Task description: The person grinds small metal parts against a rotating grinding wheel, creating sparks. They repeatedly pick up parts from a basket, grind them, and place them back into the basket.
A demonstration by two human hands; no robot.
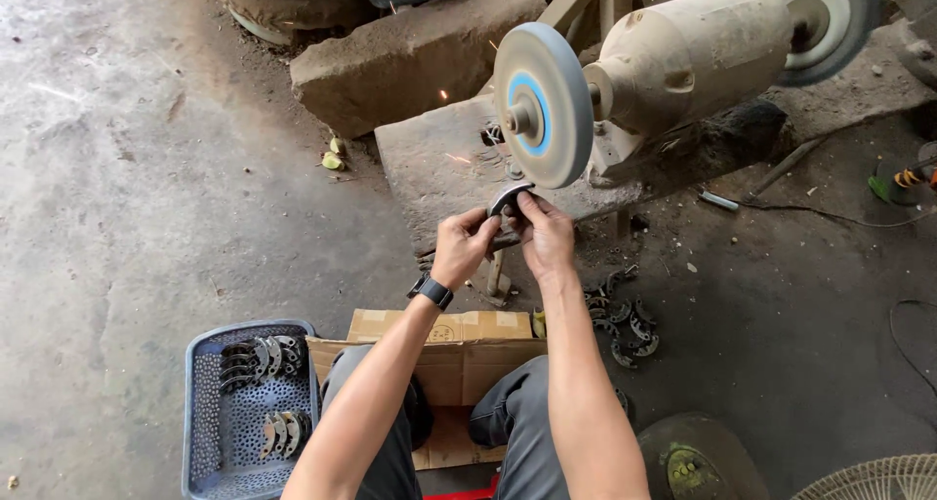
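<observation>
While sparks flew, we pinched the curved metal shoe (509, 199) between left hand (463, 247) and right hand (545, 235), just beneath the grinding wheel (543, 105).

Rough grey grinding wheel (543, 105), dull dusty metal motor housing (695, 53), perforated blue plastic basket (200, 402), matt brown cardboard (459, 363), rough concrete floor (146, 198)

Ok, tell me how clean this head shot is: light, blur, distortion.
Head view: soft, even daylight with faint shadows and no harsh glare; the grinding wheel looks smeared, likely from spinning, with a few sparks beside it; the left hand, right hand and the curved metal piece they hold are fairly sharp; the basket edges bow slightly from the wide lens.
</observation>
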